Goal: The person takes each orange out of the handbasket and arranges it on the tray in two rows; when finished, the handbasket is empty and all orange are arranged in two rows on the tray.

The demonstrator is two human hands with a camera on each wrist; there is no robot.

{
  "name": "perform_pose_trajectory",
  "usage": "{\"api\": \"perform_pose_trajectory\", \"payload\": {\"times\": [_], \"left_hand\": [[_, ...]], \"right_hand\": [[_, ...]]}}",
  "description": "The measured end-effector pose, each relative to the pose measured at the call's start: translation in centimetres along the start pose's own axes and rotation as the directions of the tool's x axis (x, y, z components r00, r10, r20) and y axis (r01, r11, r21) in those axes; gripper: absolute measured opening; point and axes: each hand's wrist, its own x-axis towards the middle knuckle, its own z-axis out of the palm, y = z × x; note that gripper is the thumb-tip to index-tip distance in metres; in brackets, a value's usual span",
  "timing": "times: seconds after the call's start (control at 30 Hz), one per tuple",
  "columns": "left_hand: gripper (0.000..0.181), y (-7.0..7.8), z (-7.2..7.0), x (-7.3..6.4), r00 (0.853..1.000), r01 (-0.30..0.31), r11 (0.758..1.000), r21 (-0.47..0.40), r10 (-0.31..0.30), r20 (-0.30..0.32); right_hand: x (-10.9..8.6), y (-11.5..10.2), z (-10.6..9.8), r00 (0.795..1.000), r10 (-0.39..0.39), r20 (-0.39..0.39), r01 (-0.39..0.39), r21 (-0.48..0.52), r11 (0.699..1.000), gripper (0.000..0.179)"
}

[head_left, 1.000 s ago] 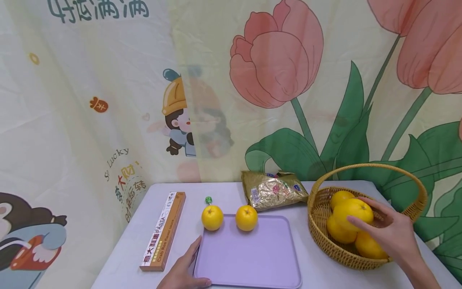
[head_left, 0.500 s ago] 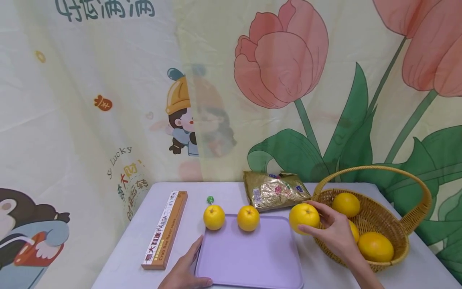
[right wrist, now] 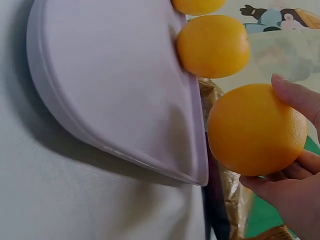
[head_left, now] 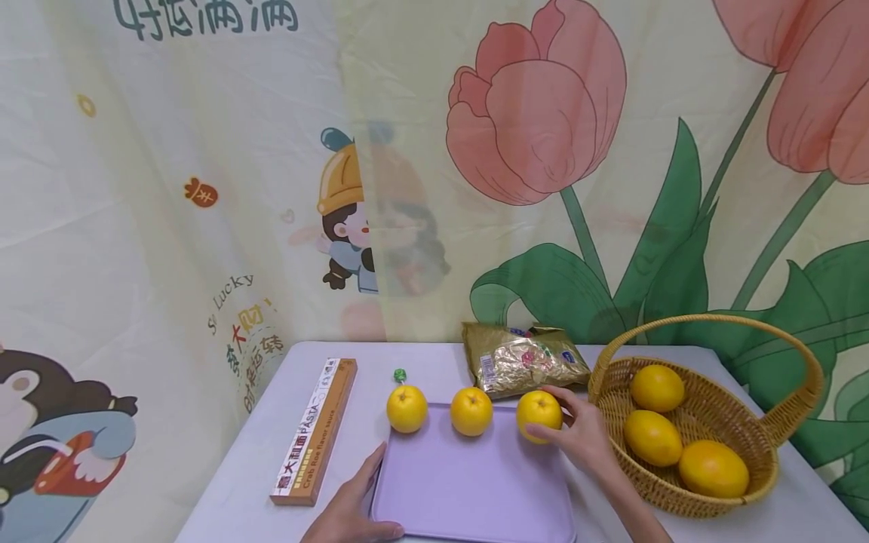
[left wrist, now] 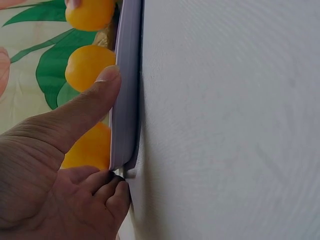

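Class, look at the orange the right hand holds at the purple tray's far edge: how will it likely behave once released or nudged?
The orange is round and smooth, so it would probably roll if nudged. The purple tray has a low raised rim, which may stop it. The right hand holds it with fingertips alone, suggesting it is firm and fairly light.

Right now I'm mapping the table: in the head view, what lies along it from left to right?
Pasta box → first orange → second orange → third orange in the right hand → wicker basket.

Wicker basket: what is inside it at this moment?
Three yellow oranges lie inside the wicker basket. Its near wall hides the floor beneath them.
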Motion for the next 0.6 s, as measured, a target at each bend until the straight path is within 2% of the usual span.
{"api": "perform_pose_trajectory", "payload": {"times": [0.23,0.6], "left_hand": [[0.132,-0.1,0.0,0.0,1.0,-0.019,1.0,-0.005,0.019,0.004],[0.131,-0.1,-0.1,-0.1,0.999,-0.048,0.998,-0.035,0.049,0.005]], "right_hand": [[0.9,0.9,1.1,0.999,0.049,0.011,-0.049,-0.05,0.998,0.078],[1.5,1.8,1.4,0.998,0.064,0.014,-0.062,-0.081,0.995,0.077]]}}
